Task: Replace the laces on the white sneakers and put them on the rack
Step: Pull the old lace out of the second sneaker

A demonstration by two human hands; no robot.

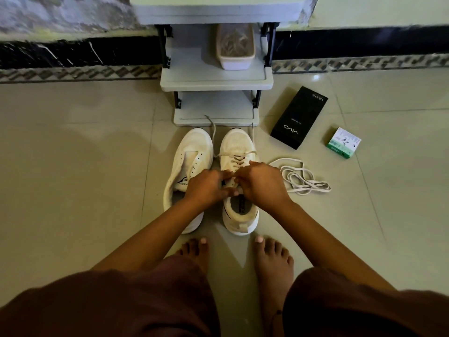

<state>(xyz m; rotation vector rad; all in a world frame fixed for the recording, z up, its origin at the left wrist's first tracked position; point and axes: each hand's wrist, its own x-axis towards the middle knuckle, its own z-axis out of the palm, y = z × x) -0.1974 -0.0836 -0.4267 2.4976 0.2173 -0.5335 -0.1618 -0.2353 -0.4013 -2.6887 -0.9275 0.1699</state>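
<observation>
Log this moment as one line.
hands: left, right on right sneaker lace | left sneaker: unlaced | loose lace: floor | rack: no sneakers

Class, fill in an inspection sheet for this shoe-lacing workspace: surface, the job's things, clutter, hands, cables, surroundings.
Surface: pale tiled floor.
Job's things: right sneaker partly laced, ends trailing toward the rack; left sneaker has bare eyelets; loose lace lies on the floor beside them.
Clutter: black box, small green-white box, tub on the rack's middle shelf.
Hands: left hand and right hand both work at the right sneaker's lacing; exact grip hidden.
Cables: nothing seen.
Surroundings: dark patterned skirting along the wall; bare feet.
</observation>
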